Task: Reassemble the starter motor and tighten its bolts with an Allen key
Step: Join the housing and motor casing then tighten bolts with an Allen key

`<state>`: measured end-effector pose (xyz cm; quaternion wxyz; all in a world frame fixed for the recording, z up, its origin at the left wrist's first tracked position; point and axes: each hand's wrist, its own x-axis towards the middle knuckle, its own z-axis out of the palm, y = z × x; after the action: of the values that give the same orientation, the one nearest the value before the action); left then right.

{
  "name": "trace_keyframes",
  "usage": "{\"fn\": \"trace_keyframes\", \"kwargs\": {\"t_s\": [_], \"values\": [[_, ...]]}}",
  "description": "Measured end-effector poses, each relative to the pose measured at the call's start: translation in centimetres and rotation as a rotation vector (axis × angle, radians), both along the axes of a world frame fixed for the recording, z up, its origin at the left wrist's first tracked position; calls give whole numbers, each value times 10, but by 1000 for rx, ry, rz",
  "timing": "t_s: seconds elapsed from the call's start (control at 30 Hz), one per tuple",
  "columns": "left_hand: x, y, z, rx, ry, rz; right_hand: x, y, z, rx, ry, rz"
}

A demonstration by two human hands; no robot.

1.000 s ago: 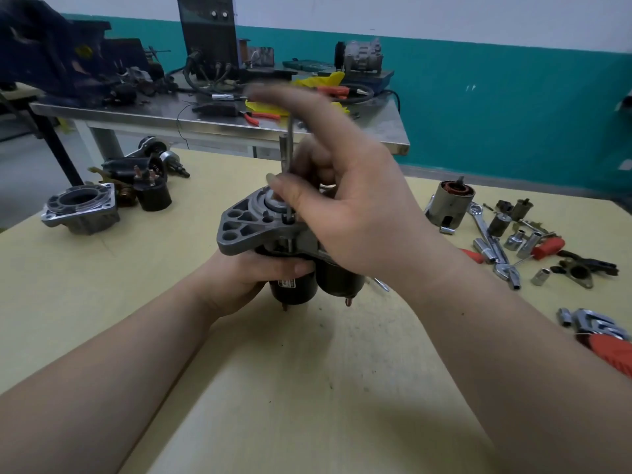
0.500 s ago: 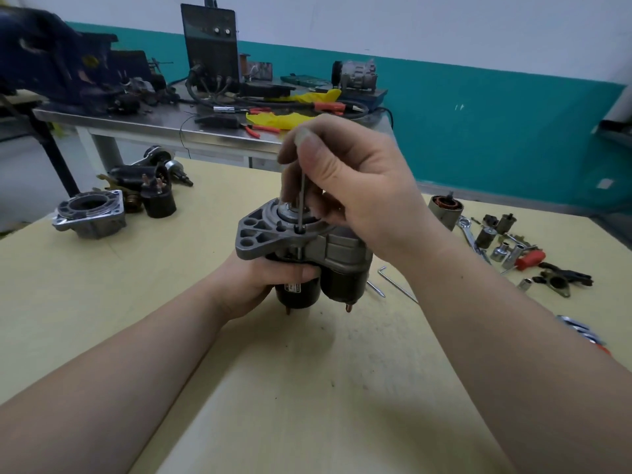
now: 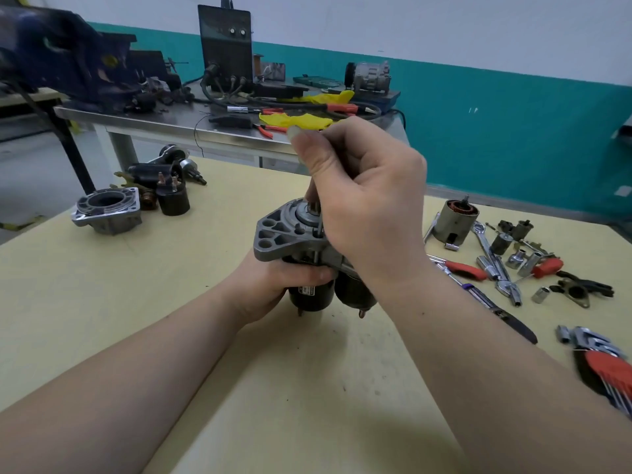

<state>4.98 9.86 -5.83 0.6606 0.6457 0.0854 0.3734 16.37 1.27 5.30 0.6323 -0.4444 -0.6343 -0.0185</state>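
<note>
Hands met over the starter motor [image 3: 301, 248], which stood upright near the middle of the yellow table [image 3: 102, 302] with its grey flanged end up and its two black cylinders pointing down, their studs just at the tabletop. The left hand [image 3: 273, 285] gripped the motor from the left, below the flange, thumb curled across the front of the nearer black cylinder. The right hand [image 3: 366, 206] sat above the motor with its fingers curled round the Allen key [image 3: 320, 230]; only a short dark piece of the key showed beneath the fingers, standing upright with its tip at the flange beside the round hub. Whether the tip sat in a bolt head could not be told.

On the left of the table lay a grey metal housing [image 3: 106, 211] with a round opening, and just beside it a black cylinder with two studs [image 3: 172, 196] and other dark motor parts. To the right of the motor stood a grey drum with copper windings [image 3: 456, 222], and beyond it a scatter of sockets, spanners and a red-handled tool [image 3: 465, 270]. A set of hex keys in a red holder [image 3: 605, 367] lay at the right edge, blurred. Behind stood a steel bench [image 3: 164, 123] crowded with cables, pliers and a yellow cloth.
</note>
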Motion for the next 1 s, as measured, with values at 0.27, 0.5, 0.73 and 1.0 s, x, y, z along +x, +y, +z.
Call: {"fn": "trace_keyframes", "kwargs": {"t_s": [0.27, 0.5, 0.73, 1.0], "values": [[-3, -4, 11, -22, -8, -100, 28, -3, 35, -187, -440, -59], [7, -11, 8, 95, -7, 16, 20, -11, 19, -35, -373, -202], [11, -21, 8, 108, -45, 188, 11, -15, 11, -2, -300, -420], [16, -23, -2, 113, 9, 492, 30, -7, 29, -164, -374, -204]]}}
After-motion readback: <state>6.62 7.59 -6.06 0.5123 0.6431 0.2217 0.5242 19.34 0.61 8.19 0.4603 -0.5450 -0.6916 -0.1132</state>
